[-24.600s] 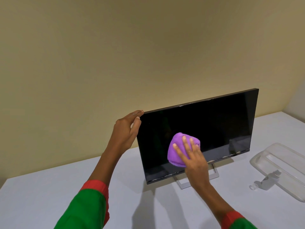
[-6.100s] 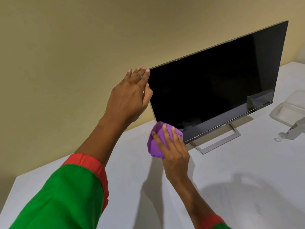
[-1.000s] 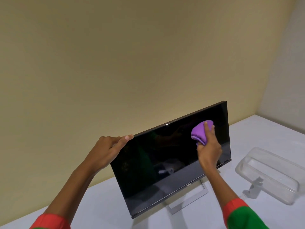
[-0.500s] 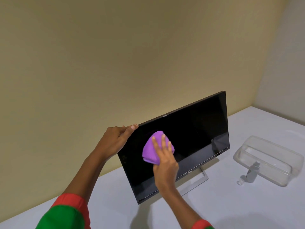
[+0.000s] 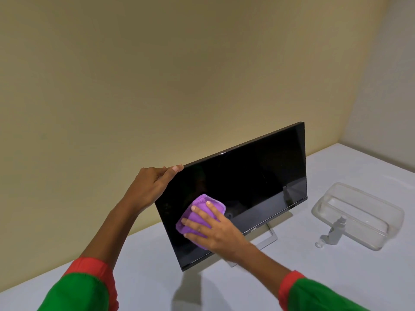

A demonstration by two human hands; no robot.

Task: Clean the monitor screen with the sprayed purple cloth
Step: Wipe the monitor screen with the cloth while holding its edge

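Mid-wipe at the lower left of the monitor screen (image 5: 242, 187): purple cloth (image 5: 199, 215) pressed flat to the dark glass under the right hand (image 5: 215, 230), fingers (image 5: 197, 223) spread straight over the bunched fabric, no pinch. Steadied at the upper left corner by the left hand (image 5: 152, 187), its grip curled over the top edge of the panel, thumb side toward the glass. Judged well into the cleaning pass; next called for, a sweep across the remaining lower strip and right side, pressure light enough to spare the tilted panel on its thin metal stand (image 5: 269, 236). Set on a pale grey bench (image 5: 336, 277) in a corner of plain beige wall (image 5: 157, 75). Lying to the right, a clear plastic tub (image 5: 359, 214) with a small spray bottle (image 5: 334, 234) just beside it.
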